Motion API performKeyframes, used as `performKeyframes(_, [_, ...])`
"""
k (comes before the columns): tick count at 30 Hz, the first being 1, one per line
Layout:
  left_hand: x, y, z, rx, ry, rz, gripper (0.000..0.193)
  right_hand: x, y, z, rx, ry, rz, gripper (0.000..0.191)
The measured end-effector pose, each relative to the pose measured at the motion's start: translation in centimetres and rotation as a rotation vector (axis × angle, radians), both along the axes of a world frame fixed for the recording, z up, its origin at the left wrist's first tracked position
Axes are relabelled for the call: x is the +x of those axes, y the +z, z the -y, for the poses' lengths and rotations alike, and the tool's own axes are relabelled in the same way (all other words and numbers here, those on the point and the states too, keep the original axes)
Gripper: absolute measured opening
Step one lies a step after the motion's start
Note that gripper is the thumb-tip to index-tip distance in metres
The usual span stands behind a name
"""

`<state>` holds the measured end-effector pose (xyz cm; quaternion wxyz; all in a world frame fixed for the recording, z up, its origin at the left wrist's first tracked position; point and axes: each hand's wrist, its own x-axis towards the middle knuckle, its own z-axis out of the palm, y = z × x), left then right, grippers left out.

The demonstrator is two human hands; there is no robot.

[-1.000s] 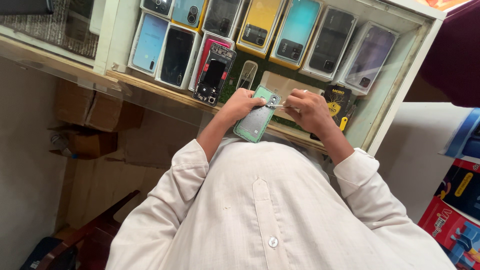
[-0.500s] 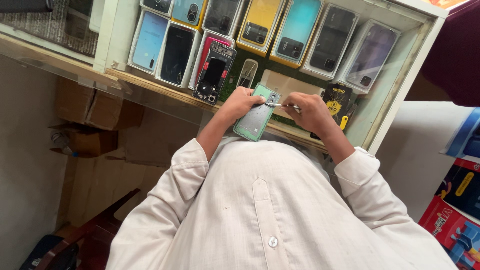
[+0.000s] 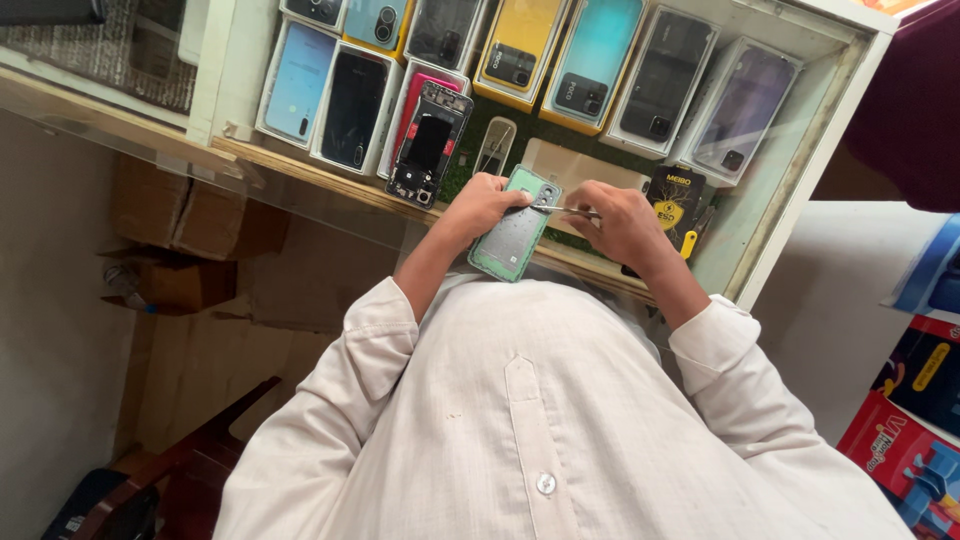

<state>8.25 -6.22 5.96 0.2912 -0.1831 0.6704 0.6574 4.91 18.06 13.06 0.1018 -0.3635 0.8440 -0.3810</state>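
A mint-green rectangular phone back panel (image 3: 515, 225) is held tilted over the near edge of the glass-topped worktop (image 3: 120, 125), just above the white buttoned shirt (image 3: 520, 420). The left hand (image 3: 483, 203) is curled around the panel's long edge at 9 o'clock, thumb over its top corner, apparently to steady it and turn the camera end toward the tool. The right hand (image 3: 620, 220) is pinched together on thin metal tweezers (image 3: 565, 209), whose tips meet the panel's upper end by the camera cut-out; the low, sideways grip is judged to allow fine work at that spot.

At 10 o'clock from the panel an opened black phone chassis with bare circuit parts (image 3: 428, 145) is propped on a boxed phone. At 12 o'clock a small grey oblong part (image 3: 495, 145) and a flat tan rectangular box (image 3: 580, 165) lie on dark green lining. A row of boxed phones in blue, black, yellow and teal (image 3: 520, 50) is displayed beyond, inside a white-framed case. A black-and-yellow packet (image 3: 672, 200) lies at 3 o'clock.

Brown cardboard boxes (image 3: 190, 240) are seen under the glass; red and blue printed cartons (image 3: 915, 420) stand at 4 o'clock.
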Motion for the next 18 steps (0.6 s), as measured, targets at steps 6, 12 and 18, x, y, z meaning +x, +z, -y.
performKeyframes(6, [0.08, 0.11, -0.08, -0.024, -0.026, -0.021, 0.026, -0.05, 0.01, -0.05, 0.093, 0.003, -0.167, 0.009])
performKeyframes(12, [-0.04, 0.10, -0.09, -0.010, -0.026, -0.009, 0.027, -0.01, -0.08, 0.04, 0.065, -0.019, -0.047, 0.012])
performKeyframes(18, [-0.08, 0.24, -0.10, -0.009, -0.026, 0.001, 0.025, -0.50, 0.03, -0.30, 0.020, 0.008, -0.028, 0.013])
